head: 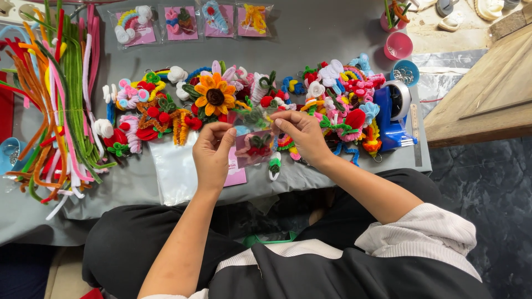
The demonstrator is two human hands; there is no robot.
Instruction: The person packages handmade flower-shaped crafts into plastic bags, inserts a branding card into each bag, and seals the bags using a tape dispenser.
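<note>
A grey-covered counter (310, 50) carries everything. Along its left side lies a loose heap of long pipe cleaners (55, 99) in many colours. Across the middle runs a row of small pipe-cleaner figures, among them an orange sunflower (215, 94). Four bagged figures on pink cards (191, 22) lie side by side at the far edge. Clear plastic bags (174, 166) lie near the front edge. At the right stand a blue tape dispenser (393, 113), a pink cup (398, 45) and a blue cup (406, 72).

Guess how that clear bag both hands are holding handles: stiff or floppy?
The clear bag is probably floppy: thin film pinched between left hand and right hand. Likely light, holding only a small fuzzy craft piece. Glossy film may be slippery.
</note>
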